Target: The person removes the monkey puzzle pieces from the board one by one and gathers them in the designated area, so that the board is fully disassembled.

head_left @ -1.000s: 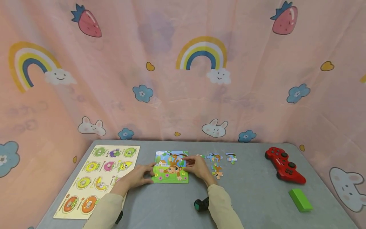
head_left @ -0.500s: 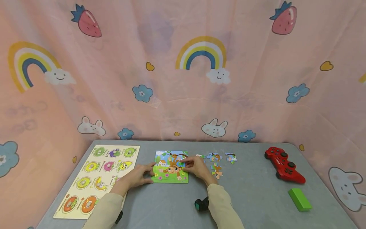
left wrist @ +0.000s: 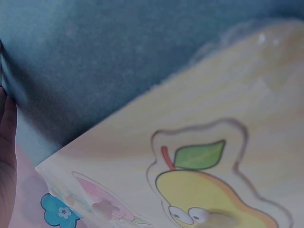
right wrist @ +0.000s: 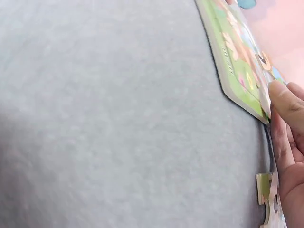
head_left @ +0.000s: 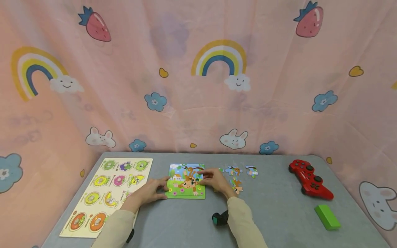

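Note:
A small green-edged monkey jigsaw puzzle [head_left: 183,193] lies flat on the grey table. My left hand [head_left: 152,191] rests against its left edge with thumb and fingertips spread apart. At the right edge, my right hand [head_left: 217,179] pinches a puzzle piece [right wrist: 264,61] between thumb and fingers; the piece stands tilted just above the board, partly hidden by the thumb. Several loose jigsaw pieces [head_left: 237,185] lie to the right of that hand, some partly behind it. In the left wrist view only a sliver of the left hand [left wrist: 7,161] shows.
A cream fruit peg board [head_left: 110,189] lies at the left, partly under the left forearm. To the far right are a red game controller [head_left: 310,179] and a green block [head_left: 327,217]. A pink patterned curtain [head_left: 192,113] hangs behind the table.
The right fingertips have moved slightly left over the board, then a little back to the right, with the piece now tilted. The left hand stays at the left edge.

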Available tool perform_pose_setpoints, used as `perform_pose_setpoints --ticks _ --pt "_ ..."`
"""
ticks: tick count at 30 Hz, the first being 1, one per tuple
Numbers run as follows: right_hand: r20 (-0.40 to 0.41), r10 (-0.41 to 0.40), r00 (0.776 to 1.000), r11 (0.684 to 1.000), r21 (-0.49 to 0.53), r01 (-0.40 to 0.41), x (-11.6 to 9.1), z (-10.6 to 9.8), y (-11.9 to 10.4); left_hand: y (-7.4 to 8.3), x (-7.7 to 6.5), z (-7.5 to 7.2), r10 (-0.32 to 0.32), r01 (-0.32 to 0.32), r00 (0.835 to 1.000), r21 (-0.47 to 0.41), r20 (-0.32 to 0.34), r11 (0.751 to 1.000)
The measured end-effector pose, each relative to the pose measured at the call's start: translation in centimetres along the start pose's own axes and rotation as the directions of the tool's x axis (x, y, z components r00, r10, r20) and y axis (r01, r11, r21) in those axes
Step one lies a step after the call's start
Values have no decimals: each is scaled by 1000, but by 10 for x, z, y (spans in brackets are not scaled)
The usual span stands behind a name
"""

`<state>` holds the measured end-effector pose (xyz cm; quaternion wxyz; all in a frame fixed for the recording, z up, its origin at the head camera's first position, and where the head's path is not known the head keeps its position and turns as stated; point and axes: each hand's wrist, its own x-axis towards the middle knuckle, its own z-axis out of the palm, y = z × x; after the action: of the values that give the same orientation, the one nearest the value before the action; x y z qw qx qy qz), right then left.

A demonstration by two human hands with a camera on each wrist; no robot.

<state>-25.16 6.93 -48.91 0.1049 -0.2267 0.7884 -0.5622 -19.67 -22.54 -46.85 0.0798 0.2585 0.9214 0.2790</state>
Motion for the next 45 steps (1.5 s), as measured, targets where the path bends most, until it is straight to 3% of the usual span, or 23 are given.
perform_pose_setpoints --ticks 8,14,20,27,34,45 --pt "44 44 998 995 86 -48 -4 -11 2 2 0 2 -1 1 1000 -13 -1 1000" --pt "72 126 989 976 168 -137 -5 -21 3 2 1 1 2 -2 1000 0 -5 1000" --pt "146 146 979 958 226 -176 -7 -32 6 0 1 0 3 -2 1000 12 -9 1000" --pt "204 168 964 947 240 -216 -11 -43 11 -2 1 -1 -3 3 1000 6 -6 1000" --pt "196 223 955 939 218 -264 -20 -56 13 -2 0 -1 -3 3 1000 15 -11 1000" --pt "236 244 941 934 203 -293 -38 -86 25 -1 -2 1 -7 7 1000 6 -16 1000"
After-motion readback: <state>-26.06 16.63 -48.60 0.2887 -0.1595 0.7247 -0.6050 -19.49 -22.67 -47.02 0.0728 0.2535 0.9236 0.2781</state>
